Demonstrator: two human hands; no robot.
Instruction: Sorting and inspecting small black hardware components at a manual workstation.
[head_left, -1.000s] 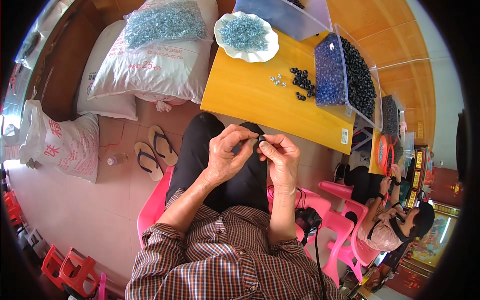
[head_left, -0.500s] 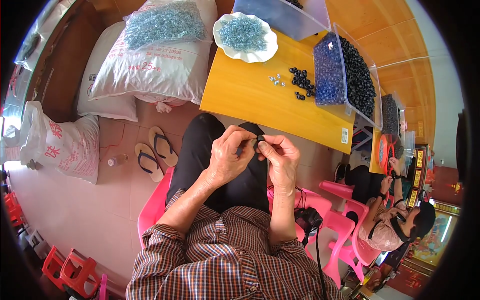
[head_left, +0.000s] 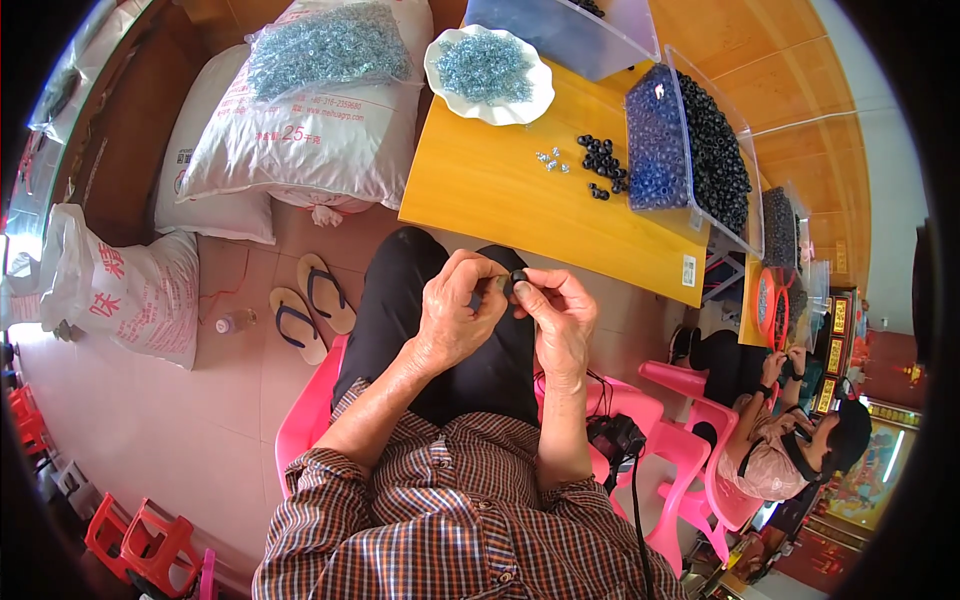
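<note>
Above my lap, my right hand (head_left: 562, 310) pinches a small black round piece (head_left: 518, 278) between thumb and forefinger. Close beside it, my left hand (head_left: 462, 305) is closed, its fingertips almost touching that piece. A bit of dark blue shows among the left fingers, too small to name. On the yellow table (head_left: 470, 180) ahead lie several loose black round pieces (head_left: 602, 160) and a few small clear pieces (head_left: 552, 160). A white scalloped plate (head_left: 545, 95) there holds a heap of clear bluish pieces (head_left: 487, 67).
A clear bin (head_left: 690, 140) full of black pieces stands at the table's right, with another bin (head_left: 560, 35) behind. White sacks (head_left: 300, 140) lie at left, a bag of clear pieces (head_left: 330, 50) on top. Sandals (head_left: 297, 325) rest on the floor. A co-worker (head_left: 775, 440) sits at right.
My fingertips have drawn slightly apart, and more of the black piece shows in my right hand. The co-worker's hands have moved lower and closer together.
</note>
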